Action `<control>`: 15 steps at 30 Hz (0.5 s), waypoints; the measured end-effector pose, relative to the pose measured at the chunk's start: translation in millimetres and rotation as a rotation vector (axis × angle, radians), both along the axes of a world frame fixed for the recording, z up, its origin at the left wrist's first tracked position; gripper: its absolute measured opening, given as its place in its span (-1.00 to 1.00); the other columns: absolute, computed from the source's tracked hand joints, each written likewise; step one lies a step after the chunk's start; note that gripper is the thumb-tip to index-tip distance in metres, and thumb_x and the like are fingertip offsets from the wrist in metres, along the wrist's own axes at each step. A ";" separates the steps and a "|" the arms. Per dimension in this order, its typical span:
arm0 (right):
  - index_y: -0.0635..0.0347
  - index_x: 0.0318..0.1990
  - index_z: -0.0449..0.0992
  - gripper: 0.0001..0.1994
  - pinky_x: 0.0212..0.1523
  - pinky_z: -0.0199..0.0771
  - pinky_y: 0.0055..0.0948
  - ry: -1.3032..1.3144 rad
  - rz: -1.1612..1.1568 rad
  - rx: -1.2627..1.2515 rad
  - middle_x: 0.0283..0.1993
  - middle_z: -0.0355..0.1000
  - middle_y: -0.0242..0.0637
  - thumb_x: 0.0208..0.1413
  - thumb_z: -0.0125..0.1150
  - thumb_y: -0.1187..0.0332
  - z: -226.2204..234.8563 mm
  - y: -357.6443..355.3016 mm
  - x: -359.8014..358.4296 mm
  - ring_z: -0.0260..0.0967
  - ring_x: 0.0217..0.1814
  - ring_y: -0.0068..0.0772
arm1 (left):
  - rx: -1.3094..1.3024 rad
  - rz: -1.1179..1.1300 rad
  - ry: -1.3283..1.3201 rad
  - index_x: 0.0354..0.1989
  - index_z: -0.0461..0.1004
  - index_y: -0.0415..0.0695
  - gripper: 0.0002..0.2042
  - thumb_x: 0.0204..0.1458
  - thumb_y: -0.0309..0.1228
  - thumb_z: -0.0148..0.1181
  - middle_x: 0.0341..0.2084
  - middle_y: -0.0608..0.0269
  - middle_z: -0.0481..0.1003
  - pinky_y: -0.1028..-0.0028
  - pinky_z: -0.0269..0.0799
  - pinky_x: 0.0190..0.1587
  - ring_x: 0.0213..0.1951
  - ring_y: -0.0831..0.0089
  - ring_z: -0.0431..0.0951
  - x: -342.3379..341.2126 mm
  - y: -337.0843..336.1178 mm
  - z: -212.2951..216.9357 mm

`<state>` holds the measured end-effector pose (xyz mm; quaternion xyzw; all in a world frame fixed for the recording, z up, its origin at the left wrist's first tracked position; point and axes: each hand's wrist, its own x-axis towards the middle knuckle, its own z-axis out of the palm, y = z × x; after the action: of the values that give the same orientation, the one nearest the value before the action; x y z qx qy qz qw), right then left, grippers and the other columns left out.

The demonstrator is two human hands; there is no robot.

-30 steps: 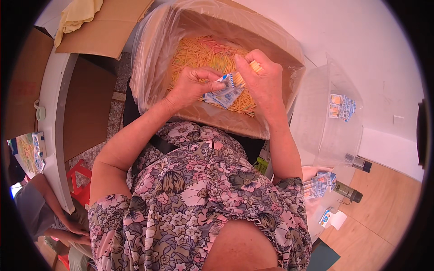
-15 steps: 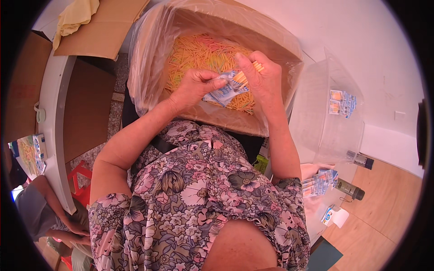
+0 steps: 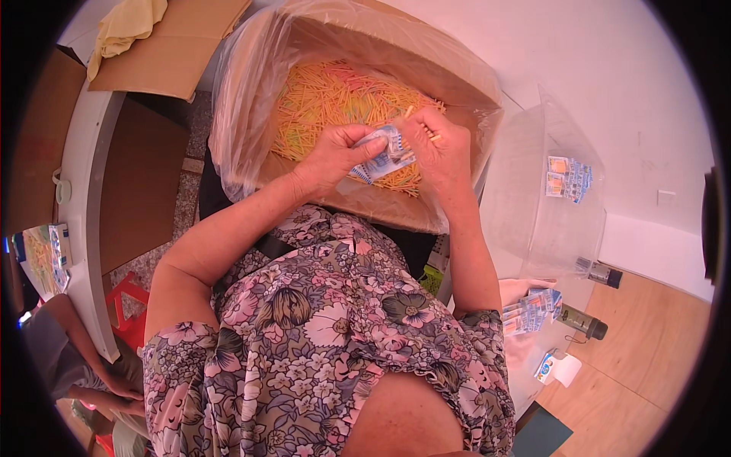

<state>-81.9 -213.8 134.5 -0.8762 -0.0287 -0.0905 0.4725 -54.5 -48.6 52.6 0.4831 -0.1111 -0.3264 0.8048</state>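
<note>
A carton point(image 3: 403, 57) lined with clear plastic point(image 3: 234, 114) holds a heap of thin yellow, orange and pink sticks point(image 3: 335, 103). Over the heap, my left hand point(image 3: 331, 158) pinches a small clear packet point(image 3: 387, 162) with blue print between thumb and fingers. At the packet's upper right end is my right hand point(image 3: 443, 148), its fingers closed round a few pale yellow sticks whose tips poke out past the knuckles. Those fingers partly hide the packet's mouth, so how far the sticks reach inside cannot be made out.
Right of the carton, a clear plastic bin point(image 3: 525, 183) contains several printed packets point(image 3: 568, 178). More packets point(image 3: 531, 312) lie on a pink cloth, beside a dark bottle point(image 3: 582, 323) and a small white box point(image 3: 565, 369). At left are a white table point(image 3: 91, 228), a red stool point(image 3: 128, 308) and another person's arm point(image 3: 87, 346).
My right hand has lowered slightly and turned against the packet, and fewer stick ends show above it. The left hand keeps its pinch on the packet.
</note>
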 end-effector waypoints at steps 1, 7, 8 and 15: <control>0.31 -0.36 0.49 -0.73 -0.55 0.18 -0.66 0.043 0.079 -0.010 -0.56 0.36 -0.47 0.10 0.18 0.22 -2.0 -3.2 -0.4 0.19 -0.52 -0.75 | -0.011 0.012 0.005 -0.21 0.50 -0.24 -0.76 0.09 -0.31 0.13 -0.38 0.38 0.52 0.60 0.38 -0.25 -0.35 0.67 0.45 -0.2 -0.3 1.6; 0.31 -0.17 0.49 -0.60 -0.60 0.02 -0.73 -0.022 0.030 0.170 -0.61 0.28 -0.51 0.21 -0.01 0.08 13.3 -10.7 -6.5 0.08 -0.60 -0.78 | -0.076 -0.009 -0.022 -0.21 0.50 -0.25 -0.77 0.11 -0.32 0.10 -0.38 0.36 0.52 0.59 0.39 -0.24 -0.33 0.66 0.46 5.0 -2.0 9.4; 0.31 -0.17 0.49 -0.60 -0.60 0.02 -0.73 -0.025 0.034 0.170 -0.61 0.28 -0.51 0.21 -0.01 0.08 18.3 -9.7 -6.3 0.08 -0.60 -0.78 | -0.077 -0.005 -0.026 -0.21 0.50 -0.25 -0.77 0.11 -0.32 0.10 -0.38 0.36 0.52 0.59 0.39 -0.24 -0.33 0.66 0.46 8.0 -1.5 9.2; 0.28 -0.35 0.48 -0.61 -0.59 0.06 -0.70 -0.202 -0.049 0.193 -0.62 0.24 -0.51 0.20 -0.01 0.06 45.5 -0.2 5.3 0.11 -0.59 -0.76 | -0.032 0.001 -0.094 -0.19 0.51 -0.25 -0.76 0.11 -0.32 0.11 -0.39 0.35 0.52 0.60 0.41 -0.28 -0.35 0.66 0.47 13.3 -0.1 13.3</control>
<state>-76.7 -214.0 179.9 -0.8135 -0.0460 -0.1920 0.5470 -41.1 -48.8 65.9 0.4851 -0.1537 -0.3009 0.8065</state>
